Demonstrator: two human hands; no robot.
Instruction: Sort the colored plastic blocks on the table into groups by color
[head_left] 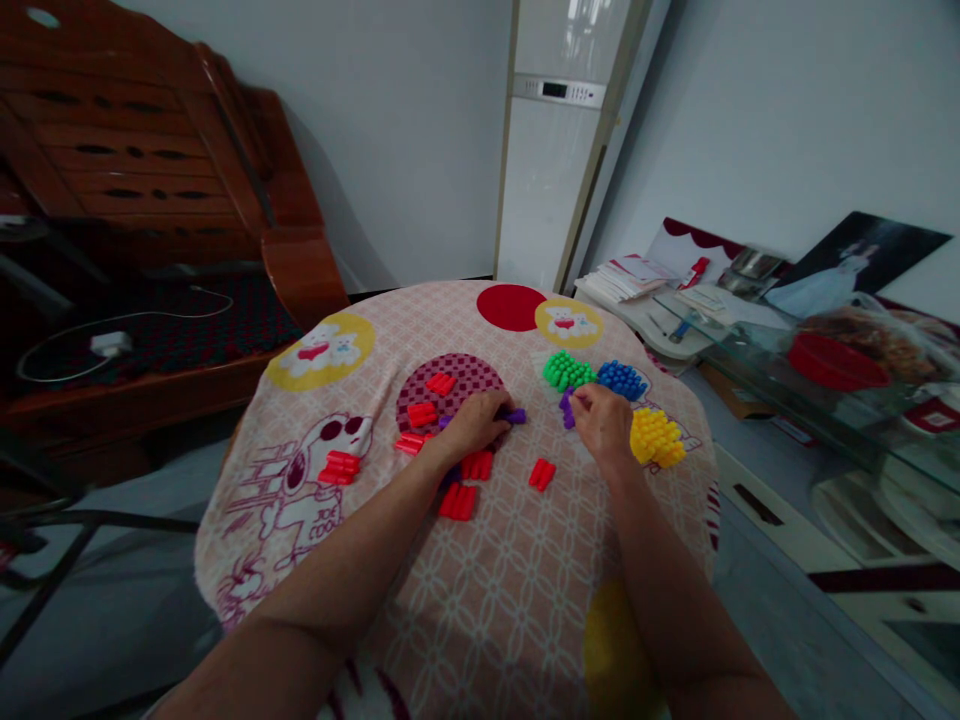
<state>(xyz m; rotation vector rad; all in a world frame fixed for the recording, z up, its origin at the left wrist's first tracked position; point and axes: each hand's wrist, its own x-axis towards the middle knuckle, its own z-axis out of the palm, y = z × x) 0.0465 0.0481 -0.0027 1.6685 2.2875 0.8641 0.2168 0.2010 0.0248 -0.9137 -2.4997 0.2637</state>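
My left hand (pixel 476 424) is closed near the middle of the table, its fingers curled down at a short purple plastic piece (pixel 516 416). More purple shows behind and under that wrist, partly hidden. Thumb and fingertips of my right hand (pixel 604 420) pinch together at another purple plastic piece (pixel 567 410), beside the green pile. Bundles of red plastic pieces lie around my left hand, among them one red bundle (pixel 458 502) below the wrist and another (pixel 421 414) to its left. A separate red bundle (pixel 541 474) rests between my two forearms.
Green pieces (pixel 567 370), blue pieces (pixel 622 380) and yellow pieces (pixel 657 438) are grouped at the right of the cloth-covered round table (pixel 495 600). A glass shelf (pixel 757 350) with papers and a bag flanks it on the right. A wooden bench (pixel 150 190) stands at left.
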